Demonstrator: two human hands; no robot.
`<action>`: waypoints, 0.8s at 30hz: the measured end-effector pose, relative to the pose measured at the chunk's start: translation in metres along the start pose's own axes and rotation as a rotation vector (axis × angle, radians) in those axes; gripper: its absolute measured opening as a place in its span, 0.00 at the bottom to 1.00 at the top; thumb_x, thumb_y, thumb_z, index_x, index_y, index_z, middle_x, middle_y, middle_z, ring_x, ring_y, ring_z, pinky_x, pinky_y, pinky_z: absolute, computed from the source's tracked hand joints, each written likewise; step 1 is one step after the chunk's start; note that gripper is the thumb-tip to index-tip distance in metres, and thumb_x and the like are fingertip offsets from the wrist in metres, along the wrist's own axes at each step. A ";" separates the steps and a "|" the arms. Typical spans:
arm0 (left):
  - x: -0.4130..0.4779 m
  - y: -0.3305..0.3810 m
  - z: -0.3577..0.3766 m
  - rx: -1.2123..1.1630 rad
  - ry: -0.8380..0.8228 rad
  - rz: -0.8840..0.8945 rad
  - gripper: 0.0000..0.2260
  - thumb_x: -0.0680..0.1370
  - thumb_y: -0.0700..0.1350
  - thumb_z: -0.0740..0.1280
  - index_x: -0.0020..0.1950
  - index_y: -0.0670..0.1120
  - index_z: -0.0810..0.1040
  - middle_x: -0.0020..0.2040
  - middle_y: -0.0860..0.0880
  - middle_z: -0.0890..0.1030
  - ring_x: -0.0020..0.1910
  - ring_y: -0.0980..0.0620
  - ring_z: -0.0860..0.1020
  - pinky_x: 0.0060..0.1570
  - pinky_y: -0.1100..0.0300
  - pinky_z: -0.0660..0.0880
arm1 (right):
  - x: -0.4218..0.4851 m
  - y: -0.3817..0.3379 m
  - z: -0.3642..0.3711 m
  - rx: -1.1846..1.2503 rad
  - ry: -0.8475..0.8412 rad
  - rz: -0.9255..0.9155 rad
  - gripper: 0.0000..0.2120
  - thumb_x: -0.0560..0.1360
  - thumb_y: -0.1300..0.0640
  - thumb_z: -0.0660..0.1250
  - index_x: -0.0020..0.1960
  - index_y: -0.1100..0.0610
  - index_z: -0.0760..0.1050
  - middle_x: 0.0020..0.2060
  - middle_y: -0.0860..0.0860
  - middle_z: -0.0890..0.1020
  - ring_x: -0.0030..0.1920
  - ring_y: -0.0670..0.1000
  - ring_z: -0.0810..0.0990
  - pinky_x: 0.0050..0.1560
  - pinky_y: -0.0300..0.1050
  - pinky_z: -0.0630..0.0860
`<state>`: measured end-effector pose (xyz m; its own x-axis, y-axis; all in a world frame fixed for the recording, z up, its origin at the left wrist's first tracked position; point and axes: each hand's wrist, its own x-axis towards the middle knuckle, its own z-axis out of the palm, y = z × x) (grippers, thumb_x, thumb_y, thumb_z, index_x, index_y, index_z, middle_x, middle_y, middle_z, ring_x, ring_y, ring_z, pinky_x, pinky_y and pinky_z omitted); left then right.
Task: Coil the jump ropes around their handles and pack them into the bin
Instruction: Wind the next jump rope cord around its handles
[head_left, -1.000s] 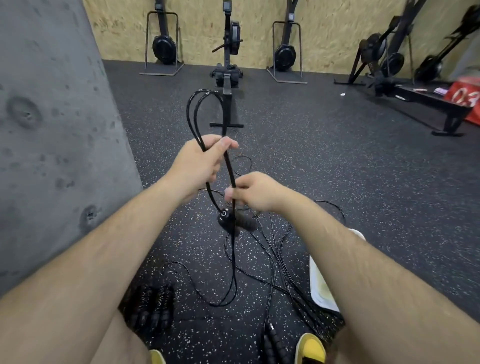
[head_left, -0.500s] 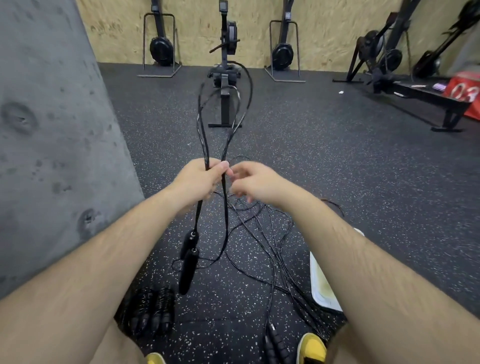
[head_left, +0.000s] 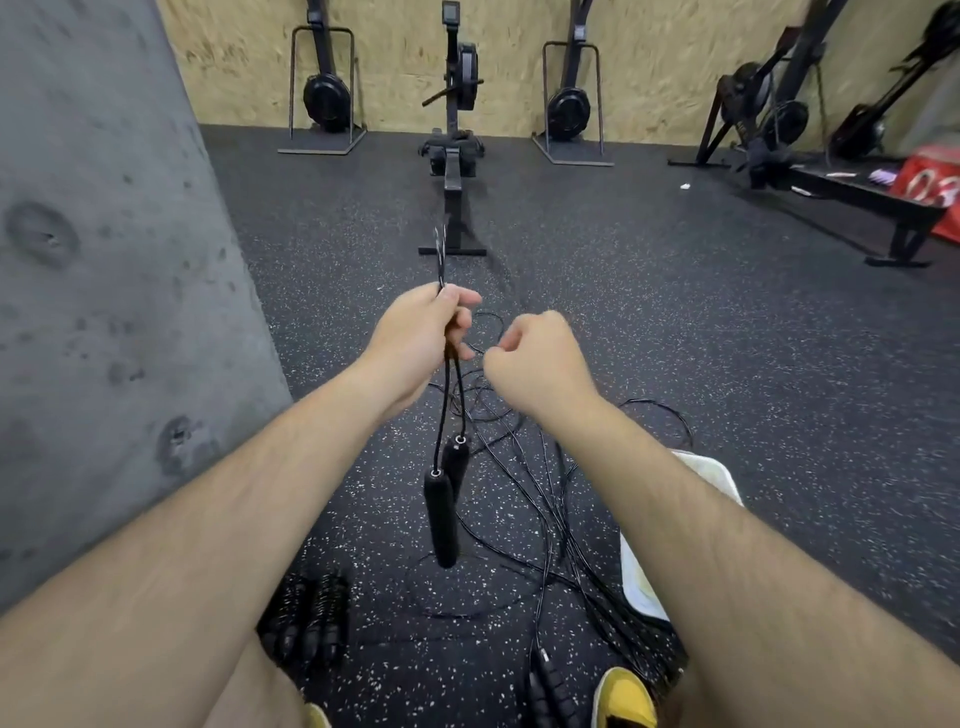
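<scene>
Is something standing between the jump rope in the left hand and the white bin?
No solid obstacle shows. Only loose ropes lie tangled on the floor between the handles hanging from the left hand and the bin. The right forearm hides part of the bin.

This is a gym. A rower (head_left: 457, 78) stands set out on the middle of the floor (head_left: 675, 338), which is black rubber flecked with white. Left (head_left: 324, 93) and right (head_left: 569, 104) of it two more rowers stand stored on end against a chipboard wall (head_left: 654, 52), and further right others (head_left: 769, 104) lean beside a red box (head_left: 930, 182) with white numbers. Near of the rower, thin black ropes (head_left: 550, 519) with handles lie tangled on the rubber. A bare concrete wall (head_left: 104, 260) rises at its left.
</scene>
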<state>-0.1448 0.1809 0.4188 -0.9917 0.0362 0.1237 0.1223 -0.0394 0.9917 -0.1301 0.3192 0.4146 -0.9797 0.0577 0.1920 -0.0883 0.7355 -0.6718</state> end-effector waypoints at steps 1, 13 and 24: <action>0.000 0.001 0.003 -0.036 0.006 0.006 0.14 0.87 0.41 0.54 0.50 0.42 0.77 0.35 0.50 0.72 0.30 0.55 0.69 0.35 0.58 0.73 | -0.005 -0.003 0.003 0.070 -0.075 -0.045 0.03 0.73 0.56 0.67 0.41 0.54 0.75 0.43 0.50 0.77 0.40 0.52 0.75 0.38 0.40 0.71; -0.006 0.000 -0.005 -0.061 -0.029 0.013 0.17 0.87 0.52 0.56 0.51 0.43 0.79 0.43 0.49 0.83 0.43 0.50 0.79 0.49 0.52 0.77 | -0.004 -0.004 0.011 0.431 -0.344 -0.066 0.11 0.78 0.59 0.71 0.45 0.68 0.82 0.31 0.50 0.82 0.25 0.41 0.76 0.30 0.34 0.74; -0.041 -0.028 -0.022 0.528 -0.291 -0.054 0.09 0.84 0.53 0.61 0.60 0.53 0.78 0.61 0.47 0.83 0.61 0.51 0.79 0.68 0.52 0.72 | 0.024 -0.005 0.005 0.831 -0.111 0.021 0.13 0.78 0.56 0.71 0.43 0.67 0.82 0.37 0.56 0.84 0.33 0.51 0.77 0.38 0.46 0.77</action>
<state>-0.1086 0.1590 0.3854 -0.9542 0.2993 0.0036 0.1501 0.4682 0.8708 -0.1539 0.3131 0.4190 -0.9909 -0.0326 0.1308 -0.1308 -0.0042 -0.9914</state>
